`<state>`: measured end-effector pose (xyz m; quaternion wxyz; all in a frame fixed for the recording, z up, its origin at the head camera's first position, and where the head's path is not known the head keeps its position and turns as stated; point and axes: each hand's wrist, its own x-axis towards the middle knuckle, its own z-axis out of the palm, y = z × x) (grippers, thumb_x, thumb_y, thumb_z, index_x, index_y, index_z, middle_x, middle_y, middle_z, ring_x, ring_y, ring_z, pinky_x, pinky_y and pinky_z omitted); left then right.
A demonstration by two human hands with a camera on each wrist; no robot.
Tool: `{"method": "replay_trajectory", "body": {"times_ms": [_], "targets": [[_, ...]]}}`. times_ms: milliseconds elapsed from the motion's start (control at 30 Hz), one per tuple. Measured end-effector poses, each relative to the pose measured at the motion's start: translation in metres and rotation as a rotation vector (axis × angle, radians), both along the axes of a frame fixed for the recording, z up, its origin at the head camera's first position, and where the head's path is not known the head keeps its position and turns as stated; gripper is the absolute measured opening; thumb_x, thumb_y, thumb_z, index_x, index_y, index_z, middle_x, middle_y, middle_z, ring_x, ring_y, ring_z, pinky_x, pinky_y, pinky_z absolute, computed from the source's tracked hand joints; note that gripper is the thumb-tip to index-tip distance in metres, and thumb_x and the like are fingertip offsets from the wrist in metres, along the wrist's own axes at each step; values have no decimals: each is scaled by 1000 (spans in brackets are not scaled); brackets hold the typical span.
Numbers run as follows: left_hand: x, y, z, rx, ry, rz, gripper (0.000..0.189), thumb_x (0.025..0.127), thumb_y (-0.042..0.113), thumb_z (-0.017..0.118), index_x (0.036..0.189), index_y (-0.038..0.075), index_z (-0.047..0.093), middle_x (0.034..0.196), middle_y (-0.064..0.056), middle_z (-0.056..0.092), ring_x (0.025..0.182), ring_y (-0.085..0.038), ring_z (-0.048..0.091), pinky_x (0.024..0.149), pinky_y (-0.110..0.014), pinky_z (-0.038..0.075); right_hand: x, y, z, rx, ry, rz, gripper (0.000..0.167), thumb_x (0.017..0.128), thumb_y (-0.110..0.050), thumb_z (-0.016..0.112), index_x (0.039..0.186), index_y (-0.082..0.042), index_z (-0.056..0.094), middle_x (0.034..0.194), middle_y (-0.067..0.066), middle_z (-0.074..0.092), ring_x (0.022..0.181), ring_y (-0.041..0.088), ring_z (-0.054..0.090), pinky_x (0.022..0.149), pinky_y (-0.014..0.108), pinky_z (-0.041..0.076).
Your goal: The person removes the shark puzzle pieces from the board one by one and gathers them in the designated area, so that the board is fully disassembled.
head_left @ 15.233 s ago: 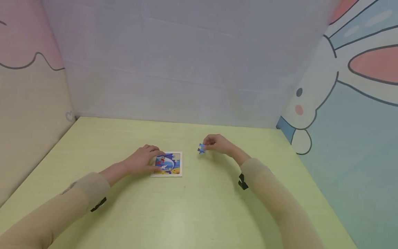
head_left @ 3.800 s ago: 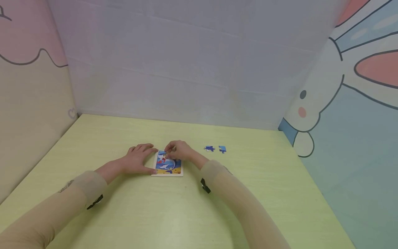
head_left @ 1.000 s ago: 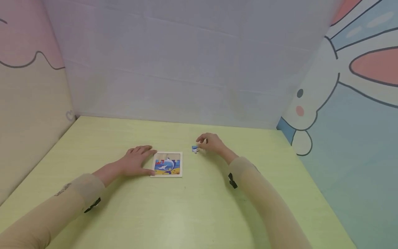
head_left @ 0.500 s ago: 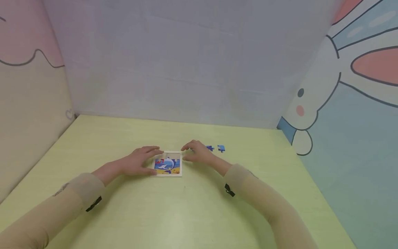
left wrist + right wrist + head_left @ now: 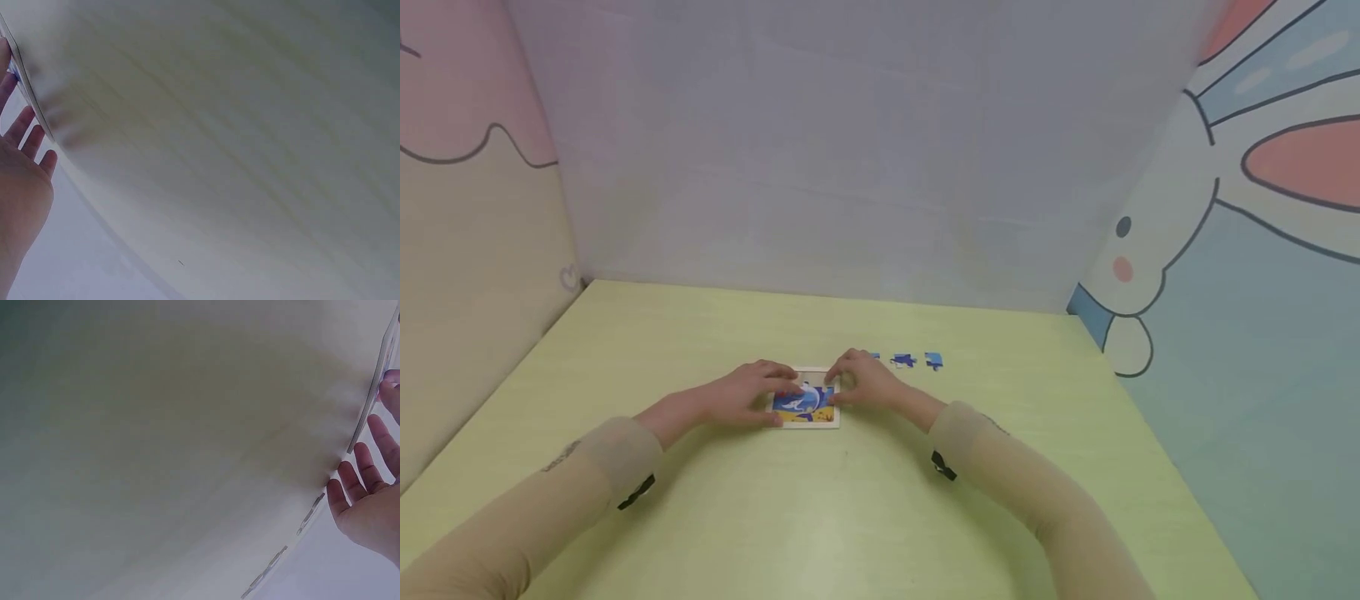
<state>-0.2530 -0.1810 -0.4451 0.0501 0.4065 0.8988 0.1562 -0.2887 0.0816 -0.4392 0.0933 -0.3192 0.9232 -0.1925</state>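
A small jigsaw puzzle (image 5: 805, 406) in a white frame lies on the table, showing a dolphin over a yellow seabed. Its top strip is bare backing where I can see it. My left hand (image 5: 741, 396) is at the frame's left side, thumb on the lower left corner, index finger reaching over the picture. Along the right edge, my right hand (image 5: 872, 383) touches the frame with thumb and forefinger apart. Both wrist views catch the tray edge-on beside loosely extended fingers. Behind the right hand lie blue jigsaw pieces (image 5: 903, 361); one is partly hidden by that hand.
The pale yellow-green table (image 5: 850, 517) is enclosed by a grey back wall (image 5: 850, 167) and printed side panels, a rabbit (image 5: 1138, 250) on the right one. Another loose piece (image 5: 933, 360) lies farthest right in the row.
Since 15 seconds ago, the top pieces have left the frame and lie in a row to its right. In the last second my right hand let go of a piece and returned to the frame.
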Motion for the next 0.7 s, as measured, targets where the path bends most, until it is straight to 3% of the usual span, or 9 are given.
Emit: {"method": "replay_trajectory", "body": {"times_ms": [433,700], "targets": [[2,1,-2,-5,-44,20,57,85,41,67,135,18,53,145,-12,39,133,-36,32,105,-58,29,-1,-4,-2,56,9,-14,28,77,-35,77,101,-23,70,117,-1,59,112,17,48,99,36,37],[2,0,0,-5,-28,11,56,86,43,66,135,18,53,145,-12,39,134,-37,32,105,-59,28,-1,-7,2,-27,-24,25,23,77,-23,78,94,-19,64,96,-6,64,93,13,53,90,30,40]]}}
